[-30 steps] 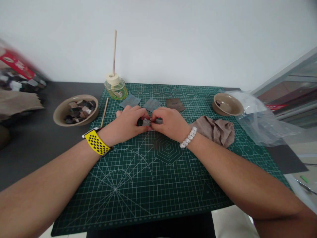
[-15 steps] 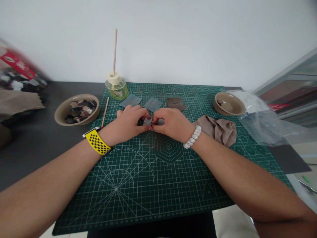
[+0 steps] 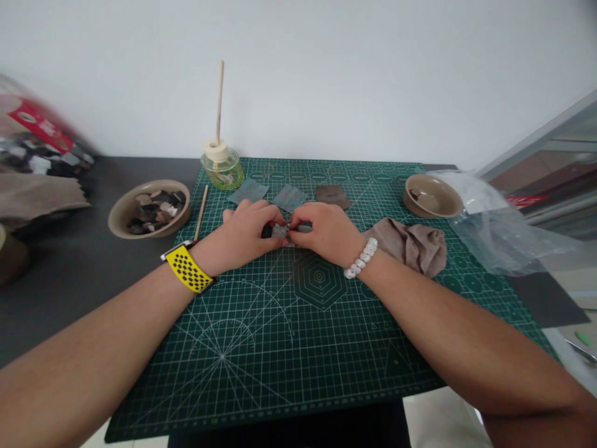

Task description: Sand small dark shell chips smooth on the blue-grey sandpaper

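Observation:
My left hand (image 3: 249, 235) and my right hand (image 3: 324, 233) meet over the green cutting mat (image 3: 261, 373), thumbs and forefingers pinched close together. Between the fingertips is a small grey piece (image 3: 279, 231), mostly covered, so its exact kind is unclear. A dark bit shows beside it under my left fingers. Just beyond the hands lie two blue-grey square sheets (image 3: 289, 198) and a brown square sheet (image 3: 333, 195). A crumpled brown cloth (image 3: 415, 246) rests against the right wrist side.
At left stands a beige bowl (image 3: 114, 218) of dark and tan pieces. Near it are a thin stick (image 3: 202, 211) and a glass jar (image 3: 224, 171) with an upright stick. At right are another beige bowl (image 3: 436, 196) with a small dark piece inside and a clear plastic bag (image 3: 494, 242).
The view has shifted slightly, so everything sits a little lower and to the right. Both hands keep their pinch on the small grey piece, with only slight finger movement.

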`<state>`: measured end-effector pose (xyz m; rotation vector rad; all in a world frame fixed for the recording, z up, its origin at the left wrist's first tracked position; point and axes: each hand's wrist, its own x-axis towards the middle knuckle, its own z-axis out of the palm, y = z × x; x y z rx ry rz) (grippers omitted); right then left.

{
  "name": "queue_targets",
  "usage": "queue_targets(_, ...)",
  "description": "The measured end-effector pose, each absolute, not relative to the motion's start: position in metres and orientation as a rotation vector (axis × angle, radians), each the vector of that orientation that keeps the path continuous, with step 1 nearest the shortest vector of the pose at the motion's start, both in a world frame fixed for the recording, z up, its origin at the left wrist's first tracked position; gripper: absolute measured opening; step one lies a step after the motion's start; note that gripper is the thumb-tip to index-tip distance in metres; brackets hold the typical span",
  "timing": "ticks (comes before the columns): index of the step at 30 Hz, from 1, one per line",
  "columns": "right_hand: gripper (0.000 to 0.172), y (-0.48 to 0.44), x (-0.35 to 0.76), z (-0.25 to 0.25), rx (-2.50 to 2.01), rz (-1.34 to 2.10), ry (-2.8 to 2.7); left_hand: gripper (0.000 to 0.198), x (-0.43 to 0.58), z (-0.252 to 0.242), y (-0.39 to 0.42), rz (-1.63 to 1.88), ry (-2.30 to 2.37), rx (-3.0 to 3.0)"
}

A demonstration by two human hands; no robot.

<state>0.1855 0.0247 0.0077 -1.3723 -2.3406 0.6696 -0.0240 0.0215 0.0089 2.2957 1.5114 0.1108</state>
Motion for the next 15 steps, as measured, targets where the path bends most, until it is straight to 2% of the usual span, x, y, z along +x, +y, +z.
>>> queue_targets(15,0.01,0.0217,0.1831,0.014,-1.355,0.605,-2.47,0.02,-0.0232,0.0082,0.0217,0.083,1.531,2.308)
